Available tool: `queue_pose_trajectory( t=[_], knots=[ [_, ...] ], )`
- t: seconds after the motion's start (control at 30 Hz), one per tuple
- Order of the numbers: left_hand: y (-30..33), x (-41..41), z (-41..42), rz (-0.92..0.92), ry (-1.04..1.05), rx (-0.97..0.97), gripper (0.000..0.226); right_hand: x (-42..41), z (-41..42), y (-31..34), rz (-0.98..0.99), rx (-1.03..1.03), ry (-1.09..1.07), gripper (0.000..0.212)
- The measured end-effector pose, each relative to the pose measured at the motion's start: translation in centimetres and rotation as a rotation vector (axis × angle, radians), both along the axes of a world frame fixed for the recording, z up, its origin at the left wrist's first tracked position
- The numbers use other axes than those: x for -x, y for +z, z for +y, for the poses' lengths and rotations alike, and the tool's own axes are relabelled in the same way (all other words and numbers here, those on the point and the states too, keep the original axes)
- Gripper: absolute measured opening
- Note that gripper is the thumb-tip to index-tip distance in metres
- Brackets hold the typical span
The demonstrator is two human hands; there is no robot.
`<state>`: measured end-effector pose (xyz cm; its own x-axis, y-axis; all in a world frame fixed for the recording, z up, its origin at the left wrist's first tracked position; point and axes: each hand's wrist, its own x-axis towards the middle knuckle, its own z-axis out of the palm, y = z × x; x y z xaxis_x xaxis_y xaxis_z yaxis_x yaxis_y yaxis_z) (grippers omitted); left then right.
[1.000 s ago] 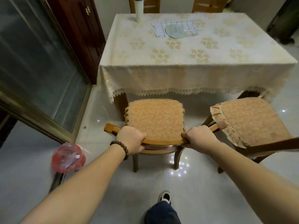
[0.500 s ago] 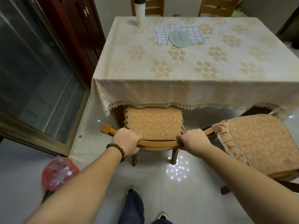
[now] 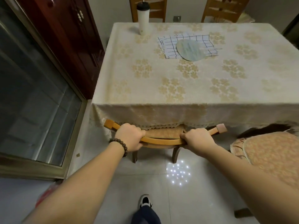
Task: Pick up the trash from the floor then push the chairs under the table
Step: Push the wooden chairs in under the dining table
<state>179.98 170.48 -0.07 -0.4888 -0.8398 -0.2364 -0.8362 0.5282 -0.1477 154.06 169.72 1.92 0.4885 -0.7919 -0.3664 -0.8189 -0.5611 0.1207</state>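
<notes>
1. Fingers (image 3: 138,132) of your left hand (image 3: 129,137) curl over the curved wooden top rail of the chair (image 3: 161,141) at centre frame, grasping it near its left end.
2. Your right hand (image 3: 198,139) clenches the same rail near its right end, knuckles up, thumb tucked under.
3. Your left wrist carries a dark beaded bracelet (image 3: 120,145).
4. That chair sits mostly under the bench (image 3: 178,88): only a strip of its orange seat cushion shows below the lace hem of the cream tablecloth, and its two rear legs stand on the pale floor tiles (image 3: 202,199).
5. You can see a second chair (image 3: 271,154) with a matching cushion at the right edge of the frame, its seat out from under the bench.
6. On the bench, toward the upper middle of the frame, lie a checked cloth (image 3: 168,46) and a round pale fan (image 3: 189,50) resting on it; a tall white bottle (image 3: 143,20) stands upright to their left.
7. Two more wooden chair backs (image 3: 155,8) show beyond the far edge, at the top of the frame.
8. A blurred red bag (image 3: 47,196) shows at lower left, partly hidden by your left forearm.
9. Your shoe (image 3: 145,201) is at bottom centre.
</notes>
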Motion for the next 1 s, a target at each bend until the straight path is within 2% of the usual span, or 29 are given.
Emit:
queue_pose_trajectory(
  t=[0.27, 0.4, 0.47, 0.5, 0.57, 0.63, 0.7, 0.77, 0.87, 1.0],
  knots=[
    [0.2, -2.6, -8.0, -0.045, -0.048, -0.02, 0.026, -2.8, -5.7, -0.3, -0.031, 0.034, -0.093, 0.018],
    [-0.1, -3.2, -9.8, -0.061, -0.094, 0.009, 0.034, -3.5, -6.6, -0.9, -0.054, 0.081, -0.14, 0.015],
    [-0.1, -3.1, -9.7, -0.048, -0.08, -0.008, 0.045, -3.2, -6.3, -1.5, -0.055, 0.093, -0.162, 0.018],
    [-0.1, -3.1, -9.6, -0.024, -0.071, -0.024, 0.06, -3.1, -6.0, -2.0, -0.069, 0.102, -0.176, 0.024],
    [0.5, -3.3, -9.3, 0.067, -0.033, -0.026, 0.094, -2.9, -5.3, -2.7, -0.121, 0.158, -0.215, 0.059],
    [1.3, -4.5, -9.2, 0.169, 0.121, 0.049, 0.108, -3.0, -4.5, -2.6, -0.229, 0.288, -0.323, 0.091],
    [1.4, -6.1, -9.2, 0.213, 0.386, 0.129, 0.119, -3.2, -3.7, -2.4, -0.349, 0.405, -0.508, 0.1],
    [1.0, -7.0, -9.1, 0.245, 0.58, 0.104, 0.129, -3.5, -3.2, -2.8, -0.399, 0.415, -0.721, 0.108],
    [0.7, -7.0, -9.1, 0.274, 0.61, 0.059, 0.125, -3.8, -3.5, -3.7, -0.414, 0.37, -0.868, 0.115],
    [1.1, -7.1, -8.7, 0.271, 0.567, 0.054, 0.114, -3.4, -3.7, -4.0, -0.444, 0.329, -0.826, 0.115]
  ],
)
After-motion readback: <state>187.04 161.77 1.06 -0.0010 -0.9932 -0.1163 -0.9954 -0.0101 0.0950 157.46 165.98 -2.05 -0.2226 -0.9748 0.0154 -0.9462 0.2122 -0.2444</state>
